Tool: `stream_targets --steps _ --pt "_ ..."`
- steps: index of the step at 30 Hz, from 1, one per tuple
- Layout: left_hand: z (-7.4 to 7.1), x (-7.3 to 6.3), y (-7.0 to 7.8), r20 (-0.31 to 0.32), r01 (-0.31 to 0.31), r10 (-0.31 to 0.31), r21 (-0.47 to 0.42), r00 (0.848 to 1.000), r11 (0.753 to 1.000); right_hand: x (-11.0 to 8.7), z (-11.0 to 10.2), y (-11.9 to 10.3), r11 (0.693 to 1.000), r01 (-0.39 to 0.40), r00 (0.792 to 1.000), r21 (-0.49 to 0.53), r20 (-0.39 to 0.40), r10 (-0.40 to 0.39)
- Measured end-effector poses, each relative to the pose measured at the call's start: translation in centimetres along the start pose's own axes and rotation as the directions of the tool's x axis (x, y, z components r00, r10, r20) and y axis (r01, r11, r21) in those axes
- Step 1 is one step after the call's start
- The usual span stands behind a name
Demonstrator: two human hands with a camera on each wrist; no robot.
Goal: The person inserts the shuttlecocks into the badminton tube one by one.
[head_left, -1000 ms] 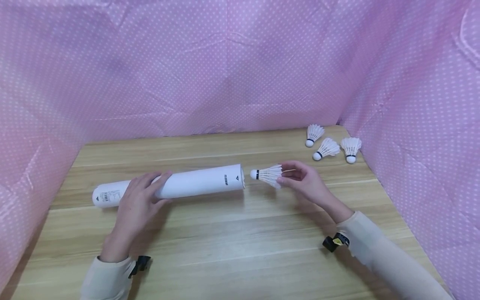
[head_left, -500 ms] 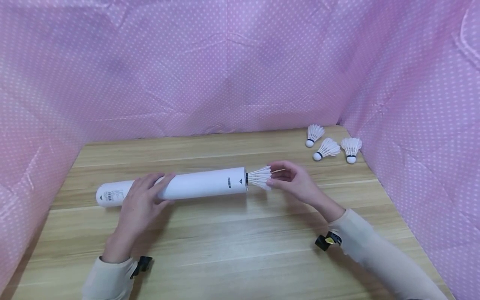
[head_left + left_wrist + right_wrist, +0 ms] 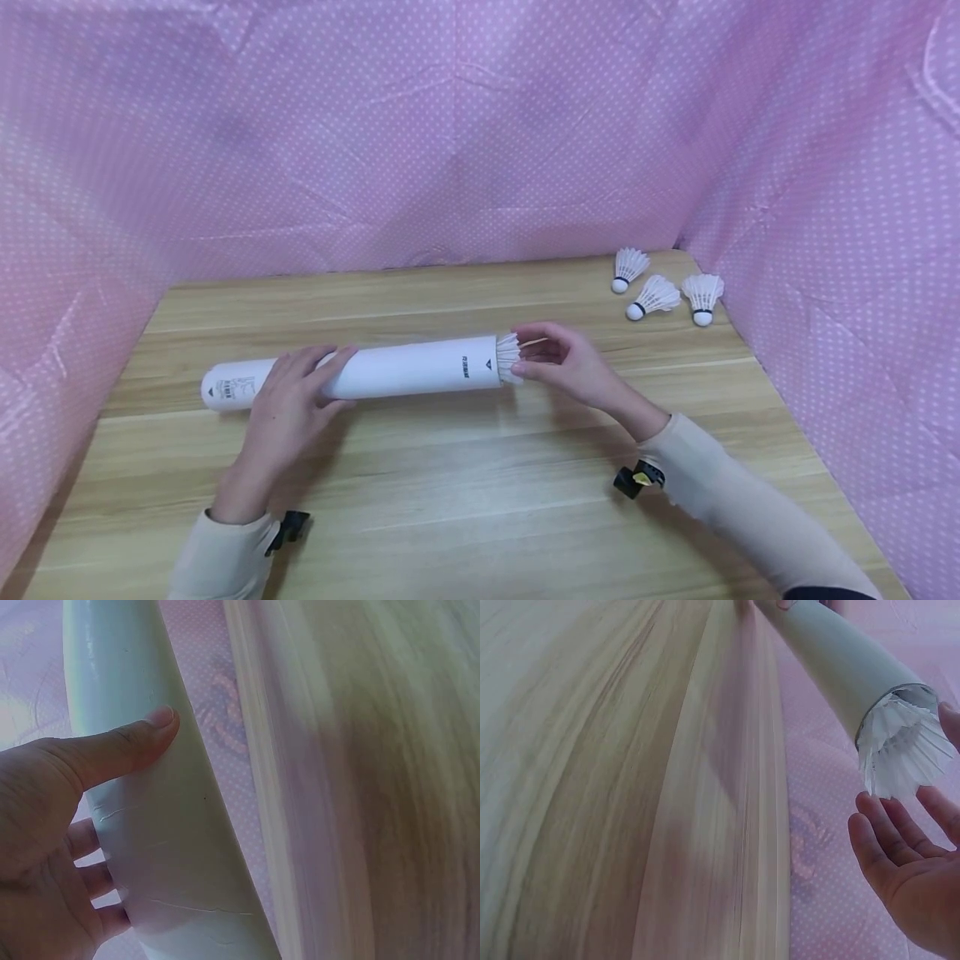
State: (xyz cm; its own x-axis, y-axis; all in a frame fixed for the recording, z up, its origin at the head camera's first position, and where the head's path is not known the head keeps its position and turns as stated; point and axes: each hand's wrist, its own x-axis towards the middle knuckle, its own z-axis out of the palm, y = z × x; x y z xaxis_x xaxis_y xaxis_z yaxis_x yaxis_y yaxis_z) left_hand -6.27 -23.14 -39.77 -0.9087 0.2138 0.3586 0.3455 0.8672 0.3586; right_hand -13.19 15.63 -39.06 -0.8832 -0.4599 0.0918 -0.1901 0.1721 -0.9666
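Note:
My left hand (image 3: 288,408) grips a white cardboard shuttlecock tube (image 3: 412,368) around its left half, thumb on the near side and fingers over the far side. The tube lies nearly level, its open end facing right. From that end sticks the feather skirt of a shuttlecock (image 3: 508,358); its cork and band are hidden inside the tube. My right hand (image 3: 570,367) pinches the feather rim between thumb and fingers. In the right wrist view the feathers (image 3: 900,750) fill the tube's mouth, with the thumb (image 3: 950,724) at one side and the fingertips by the rim.
Three more shuttlecocks lie at the table's back right corner: one at the back (image 3: 629,270), one in the middle (image 3: 652,297) and one at the right (image 3: 702,299). Pink dotted cloth (image 3: 450,150) walls the back and sides of the wooden table (image 3: 465,500).
My right hand has moved left, and the shuttlecock has gone from outside the tube to mostly inside it. The left hand and tube have shifted slightly right. The other shuttlecocks have stayed put.

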Motion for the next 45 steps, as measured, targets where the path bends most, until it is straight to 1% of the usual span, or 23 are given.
stream_targets --steps 4,9,17,23,36,45 --pt "-0.07 -0.01 -0.03 0.0 0.006 -0.006 -0.002 1.0 1.0 -0.02 0.1 -0.01 1.0 0.021 1.0 0.012 0.0 -0.021" --pt "-0.22 0.01 -0.17 -0.004 0.004 -0.004 -0.004 1.0 1.0 -0.01 0.09 0.17 0.997 0.061 0.998 0.038 0.022 -0.062" --pt "-0.39 0.05 -0.29 0.001 0.011 -0.011 -0.008 1.0 1.0 -0.24 -0.07 0.29 0.993 0.08 0.994 0.092 0.062 -0.086" --pt "-0.39 0.02 -0.25 0.0 0.009 -0.009 -0.007 1.0 1.0 -0.27 -0.25 0.46 0.99 0.093 0.992 0.108 0.076 -0.101" --pt "-0.38 0.01 -0.19 -0.012 0.008 -0.008 -0.015 1.0 1.0 -0.53 -0.46 0.54 0.99 0.065 0.995 0.124 0.065 -0.073" --pt "-0.34 0.04 -0.27 -0.016 0.006 -0.006 -0.001 1.0 1.0 -0.5 -0.33 0.6 0.99 0.043 0.997 0.138 0.054 -0.051"
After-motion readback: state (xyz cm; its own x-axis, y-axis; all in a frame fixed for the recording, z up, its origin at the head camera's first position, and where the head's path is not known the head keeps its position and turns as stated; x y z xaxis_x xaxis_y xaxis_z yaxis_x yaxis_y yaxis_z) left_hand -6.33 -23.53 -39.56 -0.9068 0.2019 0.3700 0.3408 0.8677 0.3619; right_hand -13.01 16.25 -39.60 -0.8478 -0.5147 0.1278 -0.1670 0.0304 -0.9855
